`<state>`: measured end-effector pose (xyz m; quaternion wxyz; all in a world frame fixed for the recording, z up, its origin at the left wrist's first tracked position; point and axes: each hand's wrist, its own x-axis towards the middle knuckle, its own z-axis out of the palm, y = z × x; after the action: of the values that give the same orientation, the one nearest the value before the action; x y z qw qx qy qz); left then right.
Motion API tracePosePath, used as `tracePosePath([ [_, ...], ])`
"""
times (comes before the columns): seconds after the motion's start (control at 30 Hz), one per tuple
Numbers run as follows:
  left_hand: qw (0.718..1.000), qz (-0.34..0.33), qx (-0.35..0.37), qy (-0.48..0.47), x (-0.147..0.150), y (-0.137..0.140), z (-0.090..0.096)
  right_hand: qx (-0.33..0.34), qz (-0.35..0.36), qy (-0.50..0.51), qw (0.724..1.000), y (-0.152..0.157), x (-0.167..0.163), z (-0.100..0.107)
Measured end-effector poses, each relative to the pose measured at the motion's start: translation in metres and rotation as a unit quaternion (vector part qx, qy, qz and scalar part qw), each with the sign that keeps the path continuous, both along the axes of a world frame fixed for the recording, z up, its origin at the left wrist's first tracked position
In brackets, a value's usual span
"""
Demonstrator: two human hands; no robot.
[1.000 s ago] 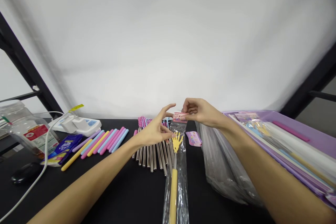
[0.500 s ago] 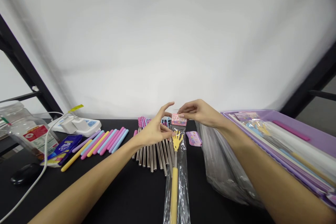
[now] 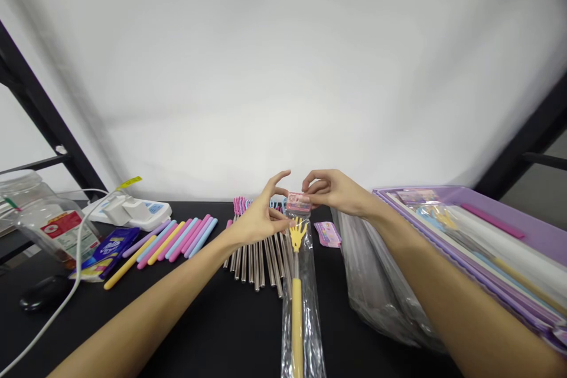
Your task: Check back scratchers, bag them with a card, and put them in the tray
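Observation:
A yellow back scratcher (image 3: 297, 307) with a hand-shaped head lies inside a long clear plastic bag (image 3: 313, 331). Near the bag's top, my left hand (image 3: 261, 215) pinches its left edge beside the scratcher's head, index finger raised. My right hand (image 3: 332, 190) grips a small pink printed card (image 3: 298, 202) by its right side at the bag's mouth. The card's lower part appears to be behind the plastic. Partly behind my left hand lie several metal back scratcher rods (image 3: 252, 266) with pink and blue heads. A second pink card (image 3: 328, 234) rests on the table.
Coloured handles (image 3: 177, 242) lie in a row on the left, near a snack packet (image 3: 108, 254), power strip (image 3: 150, 212), plastic jar (image 3: 62, 230) and mouse (image 3: 46, 293). Clear bags (image 3: 376, 283) are piled at right, beside a purple bin (image 3: 496, 204) of packaged scratchers. A white cable (image 3: 78, 248) crosses the left.
The card has shifted slightly left and its lower part now looks covered by the bag's plastic. The lower end of the bagged scratcher has swung slightly right.

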<state>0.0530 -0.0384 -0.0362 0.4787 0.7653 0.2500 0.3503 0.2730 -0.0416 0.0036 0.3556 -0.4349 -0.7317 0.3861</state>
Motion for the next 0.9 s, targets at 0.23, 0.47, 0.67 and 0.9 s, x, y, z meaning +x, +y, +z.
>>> tracePosePath([
  [0.23, 1.0, 0.005, -0.006, -0.003, 0.0, -0.002, 0.001, 0.021, -0.04, -0.048, 0.998, 0.001, -0.001, -0.002],
  [0.47, 0.988, 0.125, 0.036, -0.08, 0.001, 0.006, 0.003, -0.231, 0.013, -0.025, 0.973, -0.013, -0.012, 0.002],
  [0.67, 0.936, 0.32, 0.083, -0.122, 0.0, 0.015, 0.007, -0.249, 0.048, 0.086, 0.964, -0.022, -0.036, -0.002],
  [0.9, 0.952, 0.281, 0.054, -0.106, 0.034, 0.016, 0.021, -0.163, -0.085, 0.065, 0.981, -0.039, 0.008, 0.027],
])
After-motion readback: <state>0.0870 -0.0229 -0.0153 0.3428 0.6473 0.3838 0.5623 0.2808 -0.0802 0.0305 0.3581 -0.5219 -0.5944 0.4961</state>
